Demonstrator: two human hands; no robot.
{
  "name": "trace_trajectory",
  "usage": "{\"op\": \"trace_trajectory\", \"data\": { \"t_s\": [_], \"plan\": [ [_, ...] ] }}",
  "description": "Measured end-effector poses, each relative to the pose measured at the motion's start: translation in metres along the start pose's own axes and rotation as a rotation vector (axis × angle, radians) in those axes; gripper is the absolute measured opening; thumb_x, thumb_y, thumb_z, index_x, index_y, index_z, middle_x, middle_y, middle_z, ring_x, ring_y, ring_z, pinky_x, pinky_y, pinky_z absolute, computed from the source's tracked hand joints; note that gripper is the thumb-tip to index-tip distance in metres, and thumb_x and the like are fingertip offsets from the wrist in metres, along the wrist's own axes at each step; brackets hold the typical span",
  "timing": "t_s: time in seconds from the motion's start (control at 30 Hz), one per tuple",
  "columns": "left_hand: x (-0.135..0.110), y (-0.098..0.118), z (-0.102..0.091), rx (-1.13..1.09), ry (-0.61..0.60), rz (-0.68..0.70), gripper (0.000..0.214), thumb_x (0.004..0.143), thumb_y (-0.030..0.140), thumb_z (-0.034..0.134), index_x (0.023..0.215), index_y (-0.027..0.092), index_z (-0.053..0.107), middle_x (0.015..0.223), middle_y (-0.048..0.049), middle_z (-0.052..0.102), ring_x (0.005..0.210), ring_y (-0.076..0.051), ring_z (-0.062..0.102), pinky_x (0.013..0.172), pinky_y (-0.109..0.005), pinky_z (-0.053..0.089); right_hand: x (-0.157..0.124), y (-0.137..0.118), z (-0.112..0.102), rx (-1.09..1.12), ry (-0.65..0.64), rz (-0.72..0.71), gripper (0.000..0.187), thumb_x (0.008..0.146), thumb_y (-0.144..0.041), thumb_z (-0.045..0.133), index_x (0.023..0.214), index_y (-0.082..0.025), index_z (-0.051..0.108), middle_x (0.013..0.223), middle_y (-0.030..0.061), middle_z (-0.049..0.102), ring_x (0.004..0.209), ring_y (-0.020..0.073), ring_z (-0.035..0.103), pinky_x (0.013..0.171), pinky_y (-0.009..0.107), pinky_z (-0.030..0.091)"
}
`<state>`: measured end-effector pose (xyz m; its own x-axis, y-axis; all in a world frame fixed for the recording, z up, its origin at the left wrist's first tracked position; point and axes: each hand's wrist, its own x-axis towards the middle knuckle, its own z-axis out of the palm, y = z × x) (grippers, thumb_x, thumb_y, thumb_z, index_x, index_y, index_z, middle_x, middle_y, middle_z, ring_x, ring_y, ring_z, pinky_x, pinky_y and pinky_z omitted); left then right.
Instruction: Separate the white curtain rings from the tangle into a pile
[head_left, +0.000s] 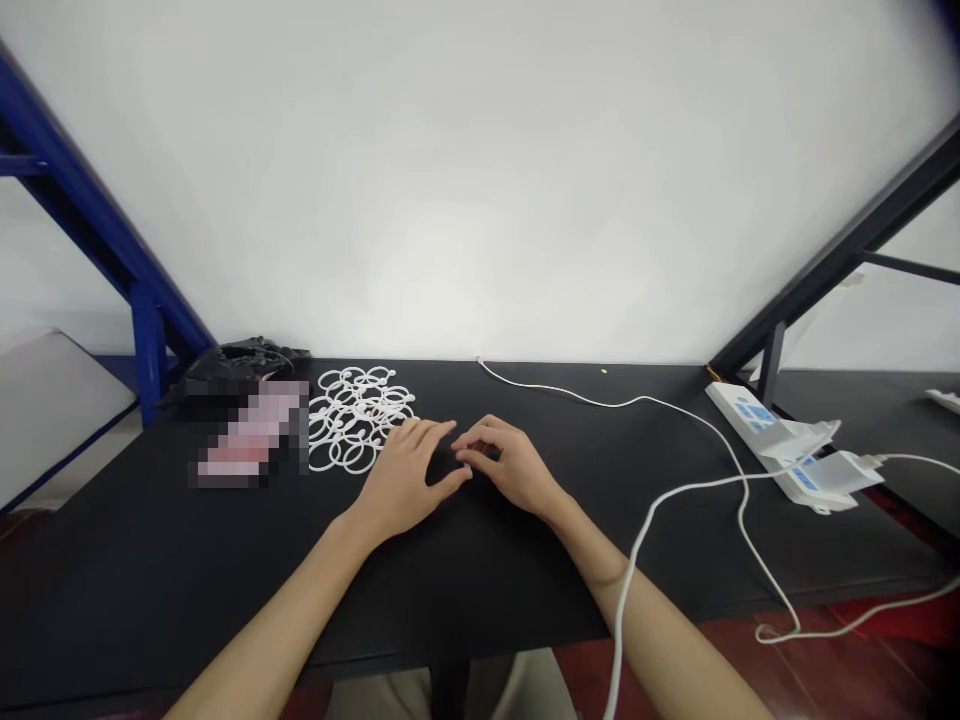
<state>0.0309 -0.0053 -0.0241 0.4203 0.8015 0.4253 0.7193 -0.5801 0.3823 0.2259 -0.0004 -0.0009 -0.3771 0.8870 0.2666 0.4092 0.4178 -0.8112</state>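
Both my hands rest on the black table [150, 560] near its middle. My left hand [405, 475] lies with its fingers stretched forward, the thumb reaching toward the right hand. My right hand [506, 462] is curled, fingertips bent down and pinched near the left thumb. What sits between the fingers is too dark to make out. A pile of white plastic rings [356, 415] lies just left of my left hand, touching distance from its fingertips.
A blurred pink patch [251, 440] and a black heap [244, 362] sit at the back left. A white cable [660, 500] runs across the table and over my right forearm. A white power strip [780, 445] lies at the right. Blue [142, 300] and black [840, 260] frame posts flank the table.
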Motion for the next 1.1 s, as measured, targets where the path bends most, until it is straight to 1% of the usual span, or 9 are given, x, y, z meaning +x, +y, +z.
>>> {"op": "trace_trajectory", "data": {
  "t_s": [0.1, 0.17, 0.37, 0.47, 0.57, 0.63, 0.83, 0.97, 1.1],
  "plan": [
    [0.001, 0.006, 0.002, -0.065, -0.076, 0.025, 0.037, 0.092, 0.044, 0.053, 0.120, 0.020, 0.055, 0.105, -0.0062, 0.065, 0.099, -0.024, 0.055, 0.094, -0.045, 0.044, -0.001, -0.003, 0.009, 0.068, 0.039, -0.001, 0.006, 0.088, -0.026, 0.065, 0.090, -0.022, 0.069, 0.088, 0.0002, 0.062, 0.075, 0.0121, 0.059, 0.071, 0.026, 0.050],
    [0.001, 0.006, 0.002, -0.089, -0.077, 0.005, 0.033, 0.092, 0.043, 0.054, 0.116, 0.020, 0.057, 0.100, -0.0058, 0.066, 0.095, -0.024, 0.056, 0.090, -0.044, 0.046, 0.000, -0.003, 0.011, 0.070, 0.064, -0.003, 0.006, 0.088, -0.026, 0.064, 0.090, -0.022, 0.067, 0.088, 0.0003, 0.064, 0.077, 0.0127, 0.060, 0.073, 0.026, 0.050],
    [0.002, 0.001, 0.000, -0.081, -0.007, -0.029, 0.040, 0.091, 0.049, 0.056, 0.119, 0.021, 0.058, 0.105, -0.0057, 0.067, 0.105, -0.026, 0.056, 0.100, -0.049, 0.041, 0.001, -0.006, 0.006, 0.068, 0.174, -0.012, 0.006, 0.089, -0.021, 0.062, 0.093, -0.022, 0.066, 0.089, 0.0000, 0.064, 0.078, 0.0123, 0.061, 0.074, 0.026, 0.049],
    [0.001, 0.000, 0.000, -0.076, 0.010, -0.015, 0.038, 0.091, 0.048, 0.056, 0.118, 0.021, 0.059, 0.104, -0.0055, 0.067, 0.103, -0.026, 0.057, 0.100, -0.049, 0.041, 0.001, -0.007, 0.004, 0.053, 0.141, -0.014, 0.010, 0.090, -0.024, 0.061, 0.098, -0.023, 0.068, 0.090, 0.0007, 0.064, 0.078, 0.0124, 0.061, 0.073, 0.026, 0.049],
    [0.000, 0.000, 0.001, -0.096, -0.001, -0.003, 0.039, 0.089, 0.051, 0.058, 0.114, 0.021, 0.060, 0.101, -0.0055, 0.066, 0.098, -0.025, 0.057, 0.097, -0.047, 0.043, 0.001, -0.006, 0.004, 0.018, 0.102, 0.004, 0.008, 0.089, -0.029, 0.064, 0.088, -0.022, 0.068, 0.086, 0.0002, 0.065, 0.073, 0.0121, 0.058, 0.068, 0.025, 0.047],
    [0.000, 0.001, 0.001, -0.115, -0.020, 0.014, 0.038, 0.089, 0.050, 0.059, 0.112, 0.021, 0.060, 0.099, -0.0053, 0.066, 0.097, -0.024, 0.057, 0.095, -0.046, 0.044, 0.002, -0.004, 0.004, 0.019, 0.094, 0.012, 0.011, 0.088, -0.030, 0.065, 0.081, -0.021, 0.065, 0.082, -0.0006, 0.067, 0.072, 0.0122, 0.058, 0.068, 0.025, 0.046],
    [0.001, 0.001, 0.002, -0.150, -0.004, 0.041, 0.035, 0.089, 0.047, 0.061, 0.113, 0.021, 0.060, 0.101, -0.0049, 0.065, 0.097, -0.023, 0.057, 0.097, -0.046, 0.044, 0.002, -0.001, 0.003, 0.128, 0.072, 0.081, 0.015, 0.087, -0.031, 0.065, 0.076, -0.020, 0.064, 0.073, -0.0022, 0.066, 0.065, 0.0115, 0.058, 0.065, 0.024, 0.045],
    [0.001, 0.001, 0.003, -0.133, 0.019, 0.021, 0.037, 0.092, 0.047, 0.056, 0.117, 0.021, 0.059, 0.106, -0.0060, 0.065, 0.102, -0.024, 0.055, 0.095, -0.044, 0.046, 0.003, 0.000, 0.006, 0.173, 0.109, 0.131, 0.014, 0.084, -0.034, 0.067, 0.083, -0.020, 0.066, 0.075, -0.0020, 0.067, 0.066, 0.0117, 0.058, 0.065, 0.025, 0.047],
    [0.002, -0.007, -0.002, -0.016, 0.102, -0.066, 0.039, 0.094, 0.046, 0.050, 0.125, 0.023, 0.056, 0.113, -0.0075, 0.062, 0.109, -0.025, 0.052, 0.096, -0.044, 0.044, 0.004, 0.003, 0.008, -0.002, 0.152, 0.122, 0.021, 0.086, -0.035, 0.065, 0.104, -0.023, 0.065, 0.085, 0.0000, 0.067, 0.074, 0.0140, 0.060, 0.070, 0.028, 0.049]
  ]
}}
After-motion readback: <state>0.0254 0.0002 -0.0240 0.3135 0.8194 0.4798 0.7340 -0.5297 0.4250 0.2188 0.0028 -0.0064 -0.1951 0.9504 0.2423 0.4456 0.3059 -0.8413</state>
